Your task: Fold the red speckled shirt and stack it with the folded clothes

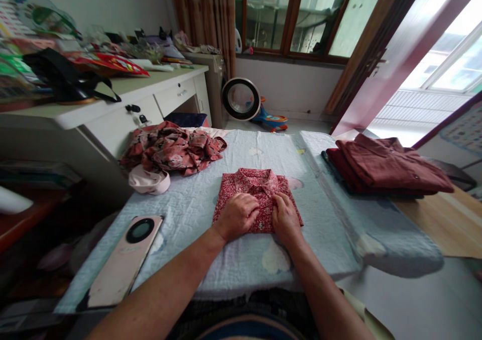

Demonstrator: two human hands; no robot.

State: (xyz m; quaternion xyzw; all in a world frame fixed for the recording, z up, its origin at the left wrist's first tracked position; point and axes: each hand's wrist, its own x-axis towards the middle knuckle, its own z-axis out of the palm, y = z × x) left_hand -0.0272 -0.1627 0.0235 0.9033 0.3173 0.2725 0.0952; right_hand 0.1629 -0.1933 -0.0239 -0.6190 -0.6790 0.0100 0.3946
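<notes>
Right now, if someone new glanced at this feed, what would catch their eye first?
Most likely the folded red floral shirt at the middle of the pale blue quilt, with the left hand and right hand both pressing on its near edge. Next, the stack of folded dark red shirts at the right, the crumpled floral garment at the left, and the pink phone lying near the left corner.

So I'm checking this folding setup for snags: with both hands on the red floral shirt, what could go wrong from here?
1. The phone lies at the near left edge of the blue quilt; a tug on the quilt might slide it off.
2. The left hand and right hand press only the near half of the red floral shirt, so the collar end could spring loose.
3. The crumpled garments lie close by and could get dragged in.
</notes>
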